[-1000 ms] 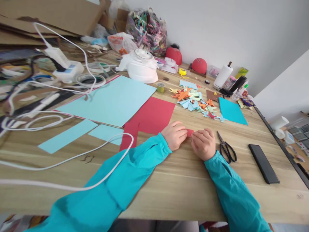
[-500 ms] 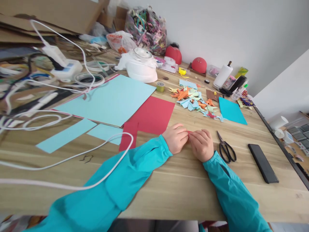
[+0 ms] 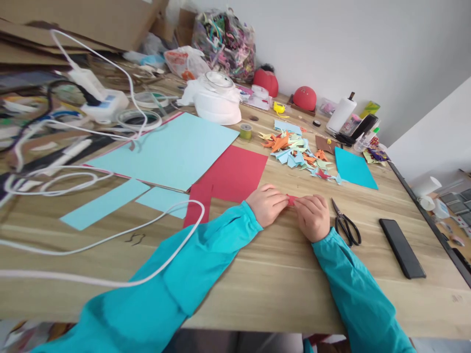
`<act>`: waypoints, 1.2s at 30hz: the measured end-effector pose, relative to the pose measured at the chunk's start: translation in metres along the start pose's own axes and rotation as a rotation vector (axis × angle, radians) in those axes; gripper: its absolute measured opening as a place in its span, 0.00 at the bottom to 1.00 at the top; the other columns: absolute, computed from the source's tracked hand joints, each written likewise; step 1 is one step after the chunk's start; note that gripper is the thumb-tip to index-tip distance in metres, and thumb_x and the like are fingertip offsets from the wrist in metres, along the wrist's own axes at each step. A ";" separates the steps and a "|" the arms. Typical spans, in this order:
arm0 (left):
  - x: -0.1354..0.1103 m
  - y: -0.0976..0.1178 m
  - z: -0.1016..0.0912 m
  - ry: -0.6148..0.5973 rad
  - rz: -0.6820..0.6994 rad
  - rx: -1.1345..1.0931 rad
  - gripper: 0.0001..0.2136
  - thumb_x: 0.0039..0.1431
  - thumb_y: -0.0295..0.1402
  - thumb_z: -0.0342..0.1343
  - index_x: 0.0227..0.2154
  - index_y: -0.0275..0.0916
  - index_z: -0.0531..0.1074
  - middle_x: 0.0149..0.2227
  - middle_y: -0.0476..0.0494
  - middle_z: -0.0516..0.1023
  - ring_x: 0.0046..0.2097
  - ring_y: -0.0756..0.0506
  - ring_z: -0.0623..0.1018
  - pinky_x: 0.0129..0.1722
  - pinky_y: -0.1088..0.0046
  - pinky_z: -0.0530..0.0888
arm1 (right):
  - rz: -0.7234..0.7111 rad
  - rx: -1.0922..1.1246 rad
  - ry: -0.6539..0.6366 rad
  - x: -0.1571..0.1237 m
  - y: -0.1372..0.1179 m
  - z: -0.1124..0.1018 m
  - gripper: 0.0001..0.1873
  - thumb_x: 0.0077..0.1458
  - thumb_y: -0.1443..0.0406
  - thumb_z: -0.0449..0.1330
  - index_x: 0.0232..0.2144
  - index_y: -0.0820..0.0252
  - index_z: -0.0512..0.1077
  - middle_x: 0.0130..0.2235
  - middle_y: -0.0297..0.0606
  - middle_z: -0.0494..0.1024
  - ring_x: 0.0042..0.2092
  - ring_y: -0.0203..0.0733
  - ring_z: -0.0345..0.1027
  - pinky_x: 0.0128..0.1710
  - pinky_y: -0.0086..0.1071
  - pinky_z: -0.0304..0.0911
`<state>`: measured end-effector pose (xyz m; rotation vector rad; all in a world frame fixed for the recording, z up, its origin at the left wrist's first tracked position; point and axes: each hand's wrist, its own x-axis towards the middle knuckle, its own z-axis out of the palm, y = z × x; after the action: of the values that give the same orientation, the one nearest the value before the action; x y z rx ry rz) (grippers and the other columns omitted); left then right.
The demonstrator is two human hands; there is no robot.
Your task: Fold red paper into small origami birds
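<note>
Between my hands is a small piece of red paper point(image 3: 291, 200), mostly covered by fingers, so its folded shape cannot be made out. My left hand point(image 3: 268, 205) pinches its left side, and my right hand point(image 3: 312, 215) grips the right side. Black-handled scissors point(image 3: 346, 224) lie just right of my right hand. Beyond the hands is a pile of folded paper cranes point(image 3: 294, 152) in orange, blue, green and red. A red sheet point(image 3: 239, 172) and a red strip point(image 3: 197, 203) lie to the left of my left hand.
Light blue sheets point(image 3: 165, 149) and a blue strip point(image 3: 105, 203) cover the left side. A white cable point(image 3: 147, 280) loops over my left sleeve. A black phone point(image 3: 402, 247) rests at right, a turquoise sheet point(image 3: 356, 167) behind it. A yellow-green spool point(image 3: 245, 130) stands near the back.
My right hand has shifted slightly right, away from my left, so more of the red paper shows between the fingers. The things on the table have stayed in place.
</note>
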<state>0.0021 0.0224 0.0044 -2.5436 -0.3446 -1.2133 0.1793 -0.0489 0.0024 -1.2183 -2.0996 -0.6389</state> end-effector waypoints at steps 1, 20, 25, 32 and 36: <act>-0.001 -0.001 0.000 -0.003 -0.010 0.005 0.09 0.60 0.26 0.48 0.29 0.35 0.73 0.32 0.47 0.80 0.33 0.49 0.75 0.37 0.69 0.67 | 0.007 -0.001 0.006 0.000 0.001 0.000 0.10 0.52 0.73 0.55 0.34 0.58 0.74 0.35 0.36 0.80 0.39 0.39 0.69 0.45 0.37 0.57; -0.006 -0.008 0.001 0.016 -0.052 0.017 0.11 0.57 0.27 0.46 0.26 0.37 0.73 0.31 0.44 0.79 0.32 0.48 0.75 0.39 0.66 0.68 | 0.052 0.027 0.030 0.001 0.004 -0.004 0.10 0.52 0.73 0.54 0.33 0.58 0.74 0.34 0.37 0.80 0.39 0.40 0.69 0.43 0.37 0.58; -0.003 0.001 0.001 0.019 -0.074 -0.054 0.08 0.56 0.29 0.49 0.33 0.36 0.74 0.36 0.43 0.80 0.38 0.46 0.75 0.39 0.66 0.68 | -0.010 0.051 0.024 0.001 0.000 -0.003 0.10 0.52 0.74 0.55 0.34 0.57 0.73 0.34 0.36 0.80 0.39 0.38 0.70 0.47 0.37 0.57; -0.004 0.007 0.002 0.072 -0.329 -0.303 0.09 0.57 0.27 0.48 0.31 0.35 0.75 0.33 0.40 0.80 0.34 0.47 0.76 0.33 0.70 0.73 | 0.157 0.064 0.074 0.001 -0.009 -0.005 0.21 0.54 0.66 0.57 0.51 0.60 0.63 0.42 0.46 0.76 0.46 0.47 0.67 0.47 0.42 0.60; -0.001 0.009 0.002 0.161 -0.960 -0.704 0.08 0.51 0.35 0.57 0.28 0.35 0.76 0.30 0.41 0.80 0.31 0.45 0.78 0.32 0.70 0.75 | 0.337 0.127 0.084 -0.003 -0.008 0.000 0.34 0.55 0.62 0.57 0.59 0.65 0.48 0.53 0.57 0.66 0.54 0.54 0.60 0.49 0.48 0.60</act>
<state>0.0063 0.0150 0.0013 -2.8601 -1.4334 -2.1567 0.1728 -0.0543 -0.0008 -1.4035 -1.7806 -0.3901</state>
